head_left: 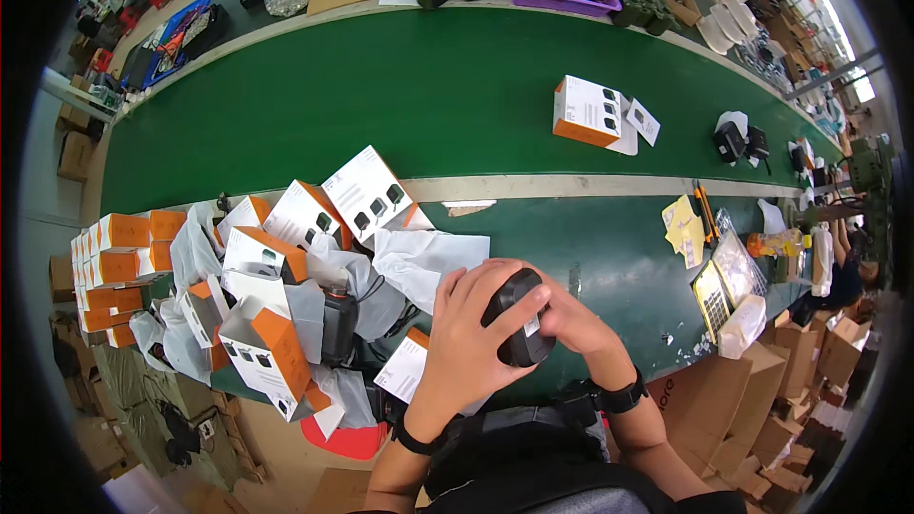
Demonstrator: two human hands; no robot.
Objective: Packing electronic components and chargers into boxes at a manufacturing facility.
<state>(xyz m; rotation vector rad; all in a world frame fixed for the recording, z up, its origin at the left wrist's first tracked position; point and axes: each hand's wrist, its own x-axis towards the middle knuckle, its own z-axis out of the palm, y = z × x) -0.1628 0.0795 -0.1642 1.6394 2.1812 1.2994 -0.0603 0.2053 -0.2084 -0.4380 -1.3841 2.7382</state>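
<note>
Close in front of my body, a black rounded device (524, 352) with a small white label is held between both hands. My left hand (457, 347) wraps around its left side, thumb lying across the front. On its other side, the fingers of my right hand (575, 324) grip it, partly hidden behind it. A white pouch (428, 262) lies on the bench just beyond my left hand. Left of that hand, another black device (339, 328) sits among pouches and cables, beside a white and orange box (405, 366).
Opened white and orange boxes (267, 352) crowd the bench's left, by stacked boxes (119, 266). Across the green belt (381, 86) stand one box (586, 112) and black devices (740, 141). Yellow label sheets (683, 230), orange-handled tools (705, 214) and a bottle (776, 245) lie right.
</note>
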